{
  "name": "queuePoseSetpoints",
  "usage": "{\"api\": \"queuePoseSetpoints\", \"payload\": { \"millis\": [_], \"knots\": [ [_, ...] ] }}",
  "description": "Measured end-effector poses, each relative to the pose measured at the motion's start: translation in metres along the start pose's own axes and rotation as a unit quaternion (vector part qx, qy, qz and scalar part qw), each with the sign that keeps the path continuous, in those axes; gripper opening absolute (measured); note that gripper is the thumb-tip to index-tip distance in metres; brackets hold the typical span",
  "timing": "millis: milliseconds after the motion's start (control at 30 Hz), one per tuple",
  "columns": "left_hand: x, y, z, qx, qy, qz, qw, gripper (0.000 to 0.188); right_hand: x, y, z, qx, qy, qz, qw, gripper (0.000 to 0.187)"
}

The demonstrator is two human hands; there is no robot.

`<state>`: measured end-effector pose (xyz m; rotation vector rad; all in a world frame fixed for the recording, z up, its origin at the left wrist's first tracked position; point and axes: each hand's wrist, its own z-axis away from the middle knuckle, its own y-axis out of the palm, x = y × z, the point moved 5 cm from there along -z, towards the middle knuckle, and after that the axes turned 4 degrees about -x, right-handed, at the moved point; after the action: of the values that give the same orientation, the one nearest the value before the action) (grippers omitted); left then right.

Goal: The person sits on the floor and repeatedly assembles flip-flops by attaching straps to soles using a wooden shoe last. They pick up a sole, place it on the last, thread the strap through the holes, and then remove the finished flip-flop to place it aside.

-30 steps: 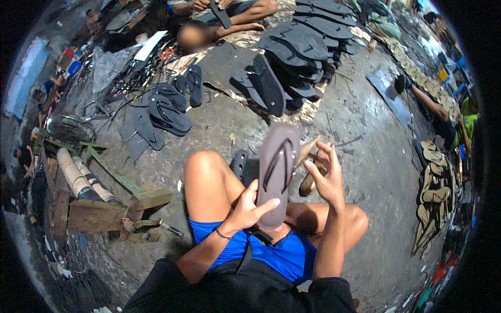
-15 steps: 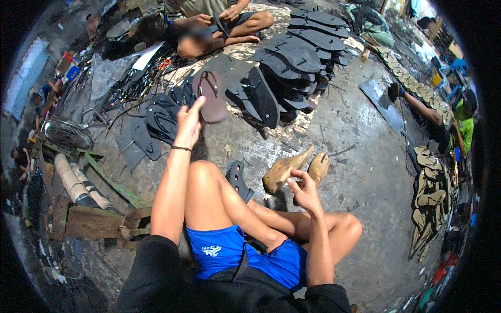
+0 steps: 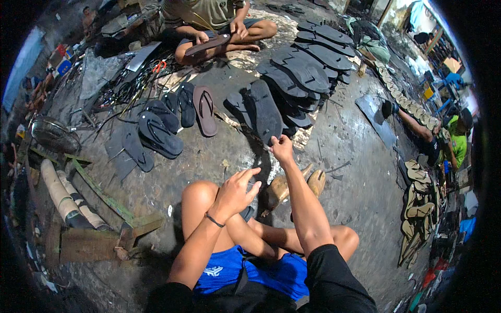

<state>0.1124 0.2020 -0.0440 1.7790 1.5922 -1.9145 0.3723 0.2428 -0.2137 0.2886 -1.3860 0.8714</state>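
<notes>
Floor (image 3: 373,182), white-logo shorts (image 3: 276,270), right hand (image 3: 282,149) on sole (image 3: 264,108)

Black sole (image 3: 263,104), ctr of frame: rubber/foam look, matt, fine-grained. Stacked soles (image 3: 305,70), upper ctr: same dark matl, matt, approx. smooth. Brown flip-flop (image 3: 207,121), upper L of ctr: smooth, low sheen, plastic/rubber look. Black flip-flops (image 3: 163,141), L of ctr: similar matl, semi-matt. Lasts (image 3: 316,182), just below ctr: wood, smooth, slight polish. Floor (image 3: 360,193): concrete look, worn, rough in spots, w/ shiny patches upper R. Flat sheet (image 3: 377,119), upper R: smooth, glossy, metal or plastic, can't tell. Frame (image 3: 88,246), lower L: rough, scuffed wood. Shorts (image 3: 274,272), bottom ctr: blue cloth, slight sheen; sleeve (image 3: 336,274), bottom R of ctr: matt black cloth.
</notes>
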Motion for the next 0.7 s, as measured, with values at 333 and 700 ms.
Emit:
{"api": "queuePoseSetpoints", "payload": {
  "millis": [333, 700],
  "knots": [
    [-0.022, -0.028, -0.016, -0.218, 0.143, -0.080, 0.962, 0.059, 0.108, -0.043, 0.183, 0.213, 0.104, -0.364, 0.901, 0.026],
    [-0.085, -0.034, 0.019, -0.140, 0.098, 0.131, 0.976, 0.039, 0.166, -0.102, 0.289, -0.018, -0.274, -0.003, 0.961, 0.031]
  ]
}}
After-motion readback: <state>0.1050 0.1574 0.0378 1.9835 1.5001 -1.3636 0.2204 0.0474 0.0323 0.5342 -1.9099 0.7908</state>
